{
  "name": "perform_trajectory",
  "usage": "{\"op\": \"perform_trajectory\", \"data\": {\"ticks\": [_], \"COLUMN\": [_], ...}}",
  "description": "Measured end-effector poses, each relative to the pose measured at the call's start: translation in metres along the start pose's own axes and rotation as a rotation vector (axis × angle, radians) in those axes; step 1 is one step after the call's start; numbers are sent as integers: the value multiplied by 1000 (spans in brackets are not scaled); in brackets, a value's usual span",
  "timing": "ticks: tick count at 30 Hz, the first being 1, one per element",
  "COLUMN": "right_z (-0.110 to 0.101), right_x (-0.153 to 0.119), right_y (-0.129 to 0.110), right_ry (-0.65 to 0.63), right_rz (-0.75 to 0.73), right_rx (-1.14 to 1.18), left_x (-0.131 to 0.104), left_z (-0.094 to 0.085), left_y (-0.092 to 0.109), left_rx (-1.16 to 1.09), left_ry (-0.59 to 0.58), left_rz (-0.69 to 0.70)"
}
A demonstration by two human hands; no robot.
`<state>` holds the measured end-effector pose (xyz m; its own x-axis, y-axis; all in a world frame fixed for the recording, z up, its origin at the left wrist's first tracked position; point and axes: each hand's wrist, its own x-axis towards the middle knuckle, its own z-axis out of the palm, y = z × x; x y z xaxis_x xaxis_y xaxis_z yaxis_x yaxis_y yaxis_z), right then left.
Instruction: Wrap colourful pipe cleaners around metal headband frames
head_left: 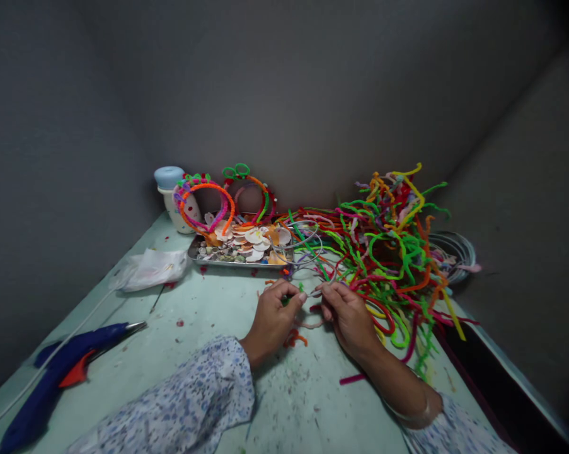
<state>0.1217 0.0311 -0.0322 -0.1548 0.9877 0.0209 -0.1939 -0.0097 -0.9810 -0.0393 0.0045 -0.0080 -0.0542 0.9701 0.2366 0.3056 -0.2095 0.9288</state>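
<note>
My left hand (pixel 277 315) is closed in a pinch just left of the table's middle. Facing it, my right hand (pixel 348 315) pinches too, with its fingertips close to the left ones. Between them runs a thin pale wire-like strip (pixel 314 293); its ends are hidden by my fingers. Under the hands, a pale pink loop (pixel 311 325) and an orange pipe cleaner piece (pixel 295 338) lie on the table. A large heap of coloured pipe cleaners (pixel 383 246) spreads behind and beside my right hand.
A metal tray (pixel 239 265) of shells stands at the back, with pipe-cleaner headbands (pixel 206 189) above it. Left are a pale blue-lidded container (pixel 178 208), a plastic bag (pixel 154 270) and a blue glue gun (pixel 76 366) with its cord. A wire coil (pixel 461 255) lies right.
</note>
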Motion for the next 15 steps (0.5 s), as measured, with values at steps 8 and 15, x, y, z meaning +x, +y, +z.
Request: {"op": "perform_trajectory", "data": {"ticks": [8,15], "right_z": [0,0], "right_x": [0,0], "right_y": [1,-1], "right_ry": [-4,1], "right_rz": [-7,2], "right_rx": [-25,1], "left_x": [1,1], "left_z": [0,1], "left_y": [0,-2], "left_rx": [2,2], "left_ry": [-10,-23], "left_rz": [-14,-7]}}
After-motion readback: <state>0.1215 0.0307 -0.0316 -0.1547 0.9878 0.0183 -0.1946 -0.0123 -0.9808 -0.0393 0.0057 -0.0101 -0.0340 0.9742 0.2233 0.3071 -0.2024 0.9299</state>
